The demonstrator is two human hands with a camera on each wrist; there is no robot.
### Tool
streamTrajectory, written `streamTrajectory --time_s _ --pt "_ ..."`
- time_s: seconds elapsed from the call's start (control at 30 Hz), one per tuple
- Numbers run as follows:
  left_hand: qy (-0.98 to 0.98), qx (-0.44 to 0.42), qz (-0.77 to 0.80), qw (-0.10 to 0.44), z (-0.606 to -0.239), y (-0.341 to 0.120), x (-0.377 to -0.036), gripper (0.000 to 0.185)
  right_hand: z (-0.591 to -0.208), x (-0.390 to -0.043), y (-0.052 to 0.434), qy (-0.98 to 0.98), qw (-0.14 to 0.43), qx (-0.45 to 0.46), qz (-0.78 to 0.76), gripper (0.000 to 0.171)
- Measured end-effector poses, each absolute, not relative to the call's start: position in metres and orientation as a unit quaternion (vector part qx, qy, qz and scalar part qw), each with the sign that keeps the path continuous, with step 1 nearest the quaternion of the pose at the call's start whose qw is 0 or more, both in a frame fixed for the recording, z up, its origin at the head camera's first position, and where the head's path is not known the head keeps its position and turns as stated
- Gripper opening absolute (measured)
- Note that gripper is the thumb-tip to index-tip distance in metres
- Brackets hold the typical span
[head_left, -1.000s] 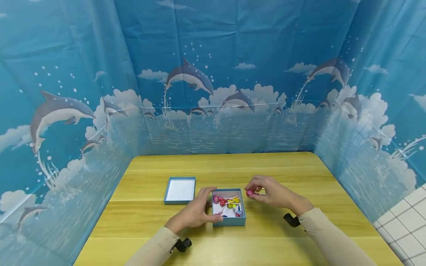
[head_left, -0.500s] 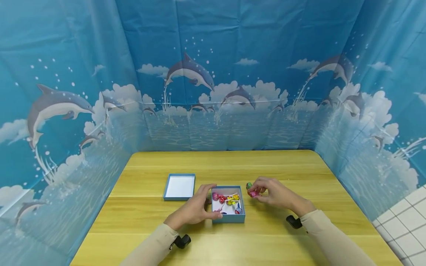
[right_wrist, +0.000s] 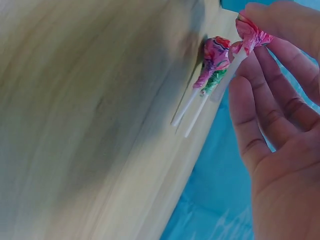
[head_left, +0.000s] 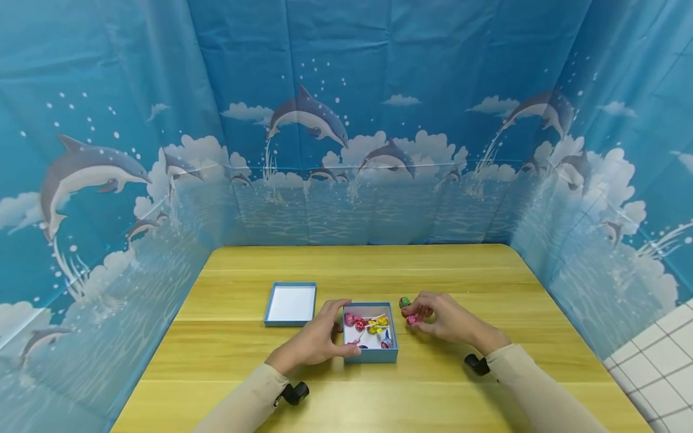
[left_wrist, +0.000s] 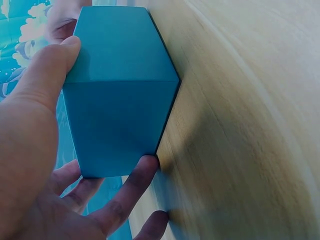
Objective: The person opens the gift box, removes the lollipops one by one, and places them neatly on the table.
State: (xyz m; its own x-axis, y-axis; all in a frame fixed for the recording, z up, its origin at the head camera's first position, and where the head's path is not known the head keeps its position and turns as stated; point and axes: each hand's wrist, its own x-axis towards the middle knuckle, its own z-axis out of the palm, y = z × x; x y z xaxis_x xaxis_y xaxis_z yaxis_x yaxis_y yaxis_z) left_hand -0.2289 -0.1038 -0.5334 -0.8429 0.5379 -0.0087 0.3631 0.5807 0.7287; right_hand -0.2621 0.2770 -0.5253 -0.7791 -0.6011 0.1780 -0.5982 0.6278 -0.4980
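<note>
My left hand (head_left: 316, 338) grips a square blue box (head_left: 373, 356) on the table, its thumb at the near rim and fingers along the left side. The left wrist view shows the box's plain outer walls. Inside lie several wrapped lollipops (head_left: 360, 325), pink, red, yellow and blue. Just right of the box, my right hand (head_left: 445, 316) pinches a pink lollipop (right_wrist: 248, 31) by its wrapped head between thumb and forefinger, stick pointing down-left in the right wrist view. Below it on the table are another pink lollipop (right_wrist: 217, 55) and a green lollipop (head_left: 404, 302).
A matching blue lid (head_left: 291, 303) lies behind and left of the box, its white inside facing up. The wooden table (head_left: 227, 355) backs onto a blue curtain (head_left: 335, 204) with dolphins, which also hangs at both sides. White tiles (head_left: 657, 367) show at the far right.
My right hand has shifted slightly right and down, and a green lollipop has come into view beside its fingertips. The left hand keeps its hold on the box.
</note>
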Motion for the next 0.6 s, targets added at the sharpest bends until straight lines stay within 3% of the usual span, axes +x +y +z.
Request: streamTrajectory --time_s 0.6 --pt "0.878 0.254 0.387 0.118 -0.533 -0.104 -0.229 0.113 -0.540 -0.264 0.276 0.914 -0.004 -0.318 -0.251 0.016"
